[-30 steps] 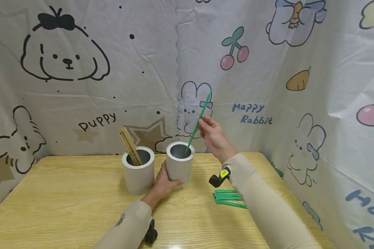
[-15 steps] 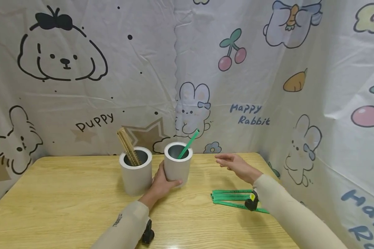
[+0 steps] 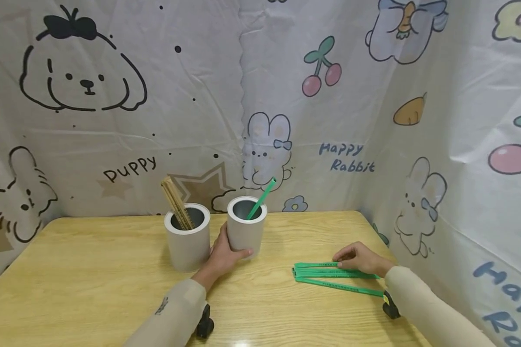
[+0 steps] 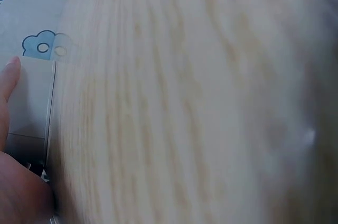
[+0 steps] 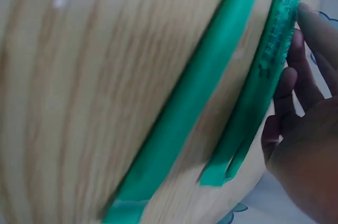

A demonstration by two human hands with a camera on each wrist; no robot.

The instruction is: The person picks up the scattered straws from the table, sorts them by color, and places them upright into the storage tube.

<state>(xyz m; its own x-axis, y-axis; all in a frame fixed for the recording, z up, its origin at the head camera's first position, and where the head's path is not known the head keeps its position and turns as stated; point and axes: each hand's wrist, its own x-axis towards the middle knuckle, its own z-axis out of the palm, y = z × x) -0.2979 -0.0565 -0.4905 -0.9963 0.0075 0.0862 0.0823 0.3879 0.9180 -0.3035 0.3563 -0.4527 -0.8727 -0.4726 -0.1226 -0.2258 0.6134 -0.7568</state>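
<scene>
My left hand [image 3: 222, 253] grips a white cylindrical holder [image 3: 244, 238] low on its side, with the thumb across the front. One green stick [image 3: 261, 198] leans inside this holder. At the right, my right hand [image 3: 363, 258] is down at several flat green sticks [image 3: 325, 273] with dark printing. In the right wrist view, the bent fingers [image 5: 288, 84] lie along the edge of the printed green bunch [image 5: 264, 76]; the thumb is hidden there. The left wrist view catches only part of the left hand [image 4: 21, 187] and the holder's wall [image 4: 29, 97].
A second white holder [image 3: 187, 250], just left of the gripped one, contains several tan sticks [image 3: 178, 205]. Everything stands on a wood-grain table [image 3: 91, 289]. A printed cloth [image 3: 199, 96] hangs behind the table and along its right side.
The right hand released a green stick into the right-hand holder, then moved right and down to the green sticks on the table. The left hand keeps its hold on the holder.
</scene>
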